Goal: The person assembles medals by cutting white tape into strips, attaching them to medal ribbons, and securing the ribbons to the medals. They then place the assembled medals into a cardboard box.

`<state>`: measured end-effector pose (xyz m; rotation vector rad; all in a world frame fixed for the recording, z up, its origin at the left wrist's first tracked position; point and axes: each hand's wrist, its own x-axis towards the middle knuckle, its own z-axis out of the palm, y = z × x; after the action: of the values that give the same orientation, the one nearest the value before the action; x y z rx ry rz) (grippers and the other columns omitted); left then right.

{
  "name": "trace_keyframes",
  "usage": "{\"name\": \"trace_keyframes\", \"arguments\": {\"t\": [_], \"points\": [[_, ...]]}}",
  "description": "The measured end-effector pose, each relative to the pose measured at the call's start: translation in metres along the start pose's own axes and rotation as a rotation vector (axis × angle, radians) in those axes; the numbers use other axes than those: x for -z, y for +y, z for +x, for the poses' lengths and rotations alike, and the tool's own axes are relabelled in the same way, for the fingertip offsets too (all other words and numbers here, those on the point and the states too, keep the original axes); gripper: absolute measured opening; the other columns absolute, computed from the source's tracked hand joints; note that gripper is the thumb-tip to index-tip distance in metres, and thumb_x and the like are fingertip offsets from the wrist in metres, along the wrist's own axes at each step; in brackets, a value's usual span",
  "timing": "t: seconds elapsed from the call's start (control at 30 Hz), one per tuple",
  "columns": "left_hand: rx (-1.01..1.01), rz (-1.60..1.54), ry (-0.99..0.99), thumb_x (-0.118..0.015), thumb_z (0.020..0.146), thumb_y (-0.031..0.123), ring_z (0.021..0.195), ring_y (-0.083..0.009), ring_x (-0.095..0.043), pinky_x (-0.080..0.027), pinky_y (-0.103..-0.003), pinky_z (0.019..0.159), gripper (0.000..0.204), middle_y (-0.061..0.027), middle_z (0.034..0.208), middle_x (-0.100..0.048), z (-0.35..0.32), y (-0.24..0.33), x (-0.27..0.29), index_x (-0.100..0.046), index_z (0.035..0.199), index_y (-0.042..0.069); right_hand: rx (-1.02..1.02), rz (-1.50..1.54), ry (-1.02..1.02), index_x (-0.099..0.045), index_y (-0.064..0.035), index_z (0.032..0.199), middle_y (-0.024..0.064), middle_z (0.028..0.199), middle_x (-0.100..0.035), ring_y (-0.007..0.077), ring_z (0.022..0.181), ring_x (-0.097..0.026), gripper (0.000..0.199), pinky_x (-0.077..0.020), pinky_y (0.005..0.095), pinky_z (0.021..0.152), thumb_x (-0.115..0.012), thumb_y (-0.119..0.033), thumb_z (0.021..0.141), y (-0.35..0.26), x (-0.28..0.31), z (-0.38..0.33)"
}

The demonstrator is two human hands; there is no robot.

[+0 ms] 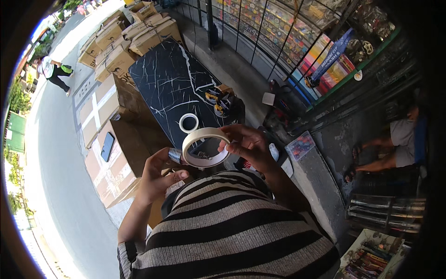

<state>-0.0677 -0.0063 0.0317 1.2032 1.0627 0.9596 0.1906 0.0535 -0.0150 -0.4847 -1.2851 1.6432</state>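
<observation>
Striped black-and-grey knit shirt (232,223) fills the near end. Just past it, cream tape (202,134) is held up in front of the shirt, ring tilted, its hole facing partly up. Right hand (246,145) closed on the tape's right rim, fingers and thumb pinching. Left hand (160,174) half open at the tape's left side, thumb well apart from fingers; silvery bit (175,155) by its fingertips, can't tell if held or if that hand touches the tape. Beyond: black counter (162,79), white veins; white roll (189,131) near its close end, black-and-yellow items (218,102) at its right edge. Left of counter: cartons (100,104), one with a dark phone (107,147) lying on top. Right: colourful flat pack (302,146) on a ledge, another person's legs (383,158) farther right. Farther: metal bars (265,28) in front of colourful stock (320,60); more cartons stacked past the counter. Far left, pale street (60,186), pedestrian (58,72) with something green.
</observation>
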Motion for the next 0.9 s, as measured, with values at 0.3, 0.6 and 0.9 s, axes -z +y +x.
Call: {"name": "trace_keyframes", "arguments": {"t": [0.3, 0.6, 0.9], "points": [[0.03, 0.102, 0.172, -0.085, 0.071, 0.011, 0.099, -0.0141, -0.06, -0.042, -0.032, 0.094, 0.045, -0.0064, 0.099, -0.068, 0.008, -0.045, -0.009, -0.063, 0.107, -0.002, 0.106, -0.467, -0.243, -0.062, -0.0039, 0.126, 0.0106, 0.099, -0.064, 0.0196, 0.089, -0.065, 0.036, -0.052, 0.0302, 0.075, -0.066, -0.013, 0.091, 0.008, -0.003, 0.001], [0.035, -0.016, 0.188, -0.071, 0.086, 0.014, 0.095, -0.0153, -0.062, -0.045, -0.03, 0.092, 0.035, -0.0086, 0.1, -0.068, 0.027, -0.045, -0.02, -0.061, 0.113, -0.006, 0.147, -0.397, -0.087, -0.057, -0.0079, 0.133, 0.0105, 0.112, -0.068, 0.018, 0.096, -0.065, 0.049, -0.0509, 0.0321, 0.082, -0.07, -0.006, 0.086, 0.016, 0.005, -0.011], [0.086, -0.028, -0.076, -0.08, 0.077, 0.009, 0.106, -0.0172, -0.06, -0.045, -0.032, 0.095, 0.05, -0.0106, 0.109, -0.067, 0.03, -0.066, -0.005, -0.058, 0.118, -0.007, 0.008, -0.579, -0.125, -0.068, -0.0067, 0.118, 0.0084, 0.081, -0.066, 0.0099, 0.069, -0.057, 0.037, -0.0456, 0.0281, 0.064, -0.076, -0.01, 0.082, -0.01, 0.01, -0.016]]}}
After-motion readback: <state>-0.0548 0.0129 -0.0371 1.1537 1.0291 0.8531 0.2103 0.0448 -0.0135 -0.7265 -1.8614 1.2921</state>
